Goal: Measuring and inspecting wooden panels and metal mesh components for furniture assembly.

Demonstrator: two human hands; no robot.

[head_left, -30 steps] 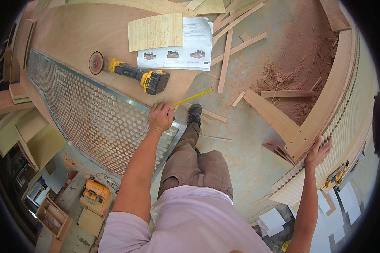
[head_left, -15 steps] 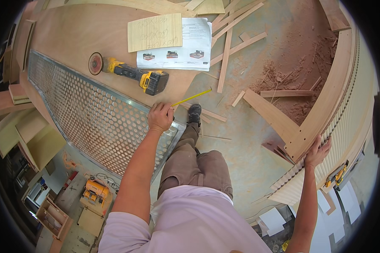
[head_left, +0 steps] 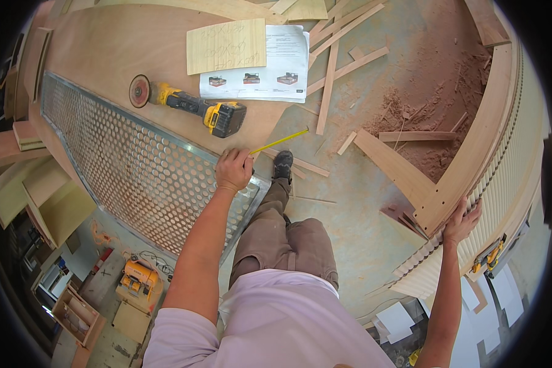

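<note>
My left hand [head_left: 233, 169] is closed round a tape measure, whose case is mostly hidden under the palm. A short length of yellow tape blade [head_left: 280, 141] sticks out toward the far right. That hand rests by the near right corner of a perforated metal panel [head_left: 135, 153] with a metal rim. On the right, my right hand [head_left: 462, 224] lies with fingers apart on the upper edge of a curved ribbed panel [head_left: 466, 245], beside the end of a curved wooden frame [head_left: 451, 190].
A yellow-black cordless grinder [head_left: 193, 107] lies on the wooden board [head_left: 104, 43] near printed sheets [head_left: 257, 86] and a marked wood piece [head_left: 226, 48]. Wood strips [head_left: 328, 86] and reddish sawdust [head_left: 435, 80] cover parts of the floor. A yellow machine [head_left: 138, 277] stands lower left.
</note>
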